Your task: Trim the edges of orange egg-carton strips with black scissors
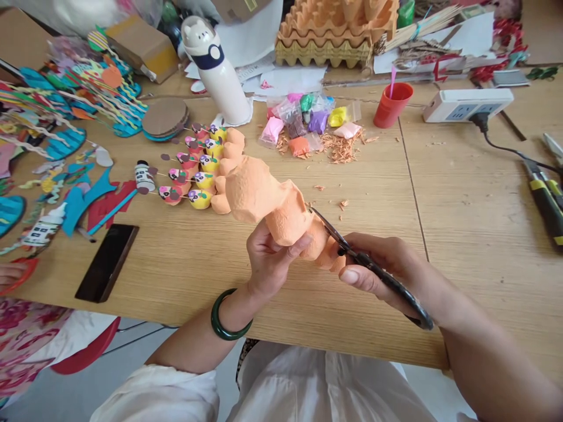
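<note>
My left hand (275, 255), with a dark green bangle at the wrist, grips a strip of orange egg carton (288, 214) above the table. Its cups run in a row from upper left to lower right. Black scissors (373, 269) are in my right hand (391, 269), their blades at the strip's right edge. How far apart the blades are is hard to make out. Beyond the strip stand several painted carton cups (202, 180) in red and yellow, beside plain orange cups (233, 143).
Bags of coloured clay (317, 120), orange trimmings (345, 149), a red cup (393, 104), a white bottle (222, 82), egg trays (334, 35) and a power strip (468, 105) stand farther back. A phone (108, 262) lies left, pliers (545, 199) right. Another person's hand (11, 274) shows at the left edge.
</note>
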`<action>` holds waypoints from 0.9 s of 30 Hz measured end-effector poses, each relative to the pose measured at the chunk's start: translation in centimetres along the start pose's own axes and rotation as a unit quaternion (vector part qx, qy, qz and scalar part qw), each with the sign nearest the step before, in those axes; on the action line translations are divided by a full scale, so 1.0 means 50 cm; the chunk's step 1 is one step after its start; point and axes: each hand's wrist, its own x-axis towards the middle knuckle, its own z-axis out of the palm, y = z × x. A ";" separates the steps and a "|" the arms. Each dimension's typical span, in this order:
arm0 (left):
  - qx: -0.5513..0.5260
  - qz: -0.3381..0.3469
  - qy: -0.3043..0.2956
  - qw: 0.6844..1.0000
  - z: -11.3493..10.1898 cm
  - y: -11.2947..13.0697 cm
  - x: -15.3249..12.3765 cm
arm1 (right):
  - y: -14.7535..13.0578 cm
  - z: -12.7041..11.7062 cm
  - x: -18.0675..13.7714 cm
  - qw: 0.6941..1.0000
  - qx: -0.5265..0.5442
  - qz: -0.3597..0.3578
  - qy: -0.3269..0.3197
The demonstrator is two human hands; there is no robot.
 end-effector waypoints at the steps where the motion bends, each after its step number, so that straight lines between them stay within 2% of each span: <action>1: -0.003 0.000 -0.002 1.000 0.000 0.001 0.001 | 0.002 0.001 0.000 1.000 -0.011 -0.003 -0.001; 4: -0.019 0.001 -0.016 1.000 -0.004 -0.001 0.002 | 0.004 0.010 -0.006 0.999 -0.045 -0.015 0.008; 9: -0.022 0.026 -0.025 0.999 -0.020 -0.022 0.000 | -0.004 0.034 -0.020 0.988 -0.117 -0.051 0.085; 12: -0.004 0.015 -0.017 1.000 -0.026 -0.030 -0.001 | -0.005 0.042 -0.022 0.983 -0.134 -0.066 0.110; 21: -0.027 -0.009 0.011 1.000 0.003 -0.011 0.011 | 0.019 0.045 -0.006 0.978 -0.125 -0.081 0.144; 27: -0.068 -0.051 0.011 0.996 0.013 -0.004 0.021 | 0.021 0.044 0.003 0.990 -0.036 -0.054 0.125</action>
